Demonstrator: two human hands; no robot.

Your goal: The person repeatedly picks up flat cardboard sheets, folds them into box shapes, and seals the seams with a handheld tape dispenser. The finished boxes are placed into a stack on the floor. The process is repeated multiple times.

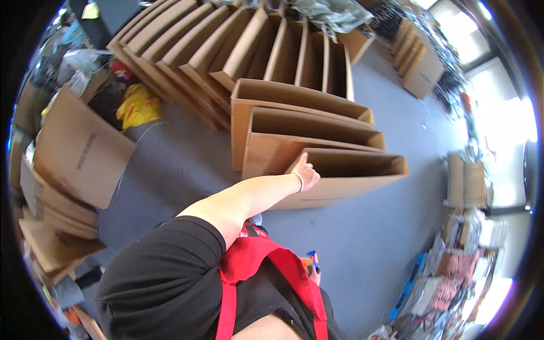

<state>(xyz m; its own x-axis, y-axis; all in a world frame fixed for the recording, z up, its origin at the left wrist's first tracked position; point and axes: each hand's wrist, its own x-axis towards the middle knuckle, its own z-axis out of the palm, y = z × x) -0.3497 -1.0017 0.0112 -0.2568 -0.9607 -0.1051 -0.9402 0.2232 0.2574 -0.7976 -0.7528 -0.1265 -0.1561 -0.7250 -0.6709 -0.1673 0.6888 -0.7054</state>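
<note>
Several tall, narrow brown cardboard boxes with open tops stand on the grey floor in front of me. My left hand (307,173) is at the left corner of the nearest cardboard box (345,190), its fingers bent over the top edge and one finger stretched along it. A bracelet circles that wrist. Low by my body, my right hand (315,276) is closed on a small orange and blue tool (311,260), mostly hidden by my apron (255,258). Two more open boxes (317,130) stand close behind the nearest one.
A curved row of upright open boxes (238,48) runs behind. Flat cardboard (85,150) and a yellow bag (140,106) lie left. Cardboard stacks (422,71) stand far right. Wrapped bundles and a blue pallet (409,283) line the right side.
</note>
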